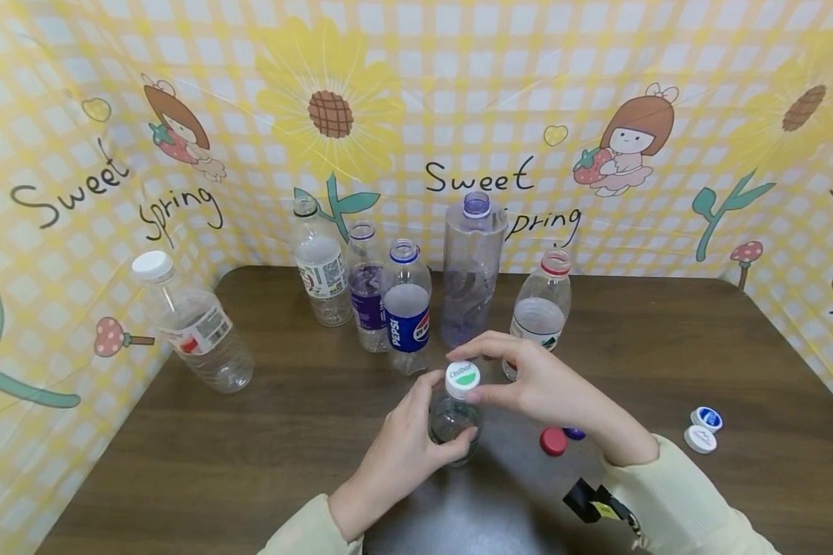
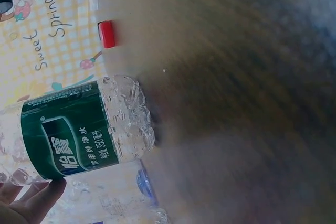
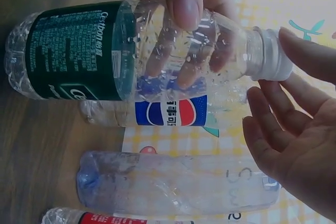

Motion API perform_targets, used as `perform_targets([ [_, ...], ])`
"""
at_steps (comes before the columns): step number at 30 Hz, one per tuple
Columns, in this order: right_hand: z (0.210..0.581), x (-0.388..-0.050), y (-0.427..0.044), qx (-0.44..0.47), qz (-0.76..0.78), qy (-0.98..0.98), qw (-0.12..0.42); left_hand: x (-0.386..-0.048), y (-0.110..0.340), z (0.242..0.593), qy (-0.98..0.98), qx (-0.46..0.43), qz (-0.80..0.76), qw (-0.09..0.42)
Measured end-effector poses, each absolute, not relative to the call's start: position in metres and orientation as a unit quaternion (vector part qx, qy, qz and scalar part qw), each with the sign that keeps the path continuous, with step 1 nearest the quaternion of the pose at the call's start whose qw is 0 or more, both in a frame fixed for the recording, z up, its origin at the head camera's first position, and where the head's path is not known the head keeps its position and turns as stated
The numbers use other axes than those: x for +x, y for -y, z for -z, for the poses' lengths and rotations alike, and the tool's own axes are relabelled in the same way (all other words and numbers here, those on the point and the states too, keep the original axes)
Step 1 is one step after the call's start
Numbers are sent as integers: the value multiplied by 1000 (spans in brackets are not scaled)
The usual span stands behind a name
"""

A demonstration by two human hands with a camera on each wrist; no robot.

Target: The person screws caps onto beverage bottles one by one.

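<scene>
While your L hand (image 1: 404,435) grips the clear btl (image 1: 451,418) & R hand (image 1: 533,376) pinches its cap (image 1: 463,378), it's upright btwn them; prob. cap-turning step, on/off unclear; next likely needs steady twist.

Cestbon bottle (image 1: 454,418) lower centre, left hand (image 1: 409,432) at its side, right hand (image 1: 527,376) at its cap (image 1: 462,376). Bottle row (image 1: 408,308) behind, mid-frame; another bottle (image 1: 211,331) far left. Loose caps (image 1: 700,440) on table (image 1: 284,439), lower right.

Bright head view, dull glare on the table (image 1: 423,512), which seems smeared in the left wrist view.
</scene>
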State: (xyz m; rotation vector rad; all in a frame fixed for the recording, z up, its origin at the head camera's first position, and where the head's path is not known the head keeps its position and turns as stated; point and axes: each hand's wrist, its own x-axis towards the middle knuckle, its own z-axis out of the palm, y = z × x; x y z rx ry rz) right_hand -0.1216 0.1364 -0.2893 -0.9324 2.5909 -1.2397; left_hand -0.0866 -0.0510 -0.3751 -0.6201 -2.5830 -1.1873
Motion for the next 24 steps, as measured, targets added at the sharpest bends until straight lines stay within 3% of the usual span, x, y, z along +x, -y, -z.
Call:
perform_targets([
  [8, 294, -123, -136, -294, 447, -841, 86, -88, 51, 374, 876, -219, 413, 116],
  [15, 293, -125, -139, -290, 484, -813, 148, -88, 51, 374, 877, -215, 416, 110],
  [24, 292, -123, -139, -293, 487, -812, 137, -88, 51, 374, 875, -214, 420, 106],
])
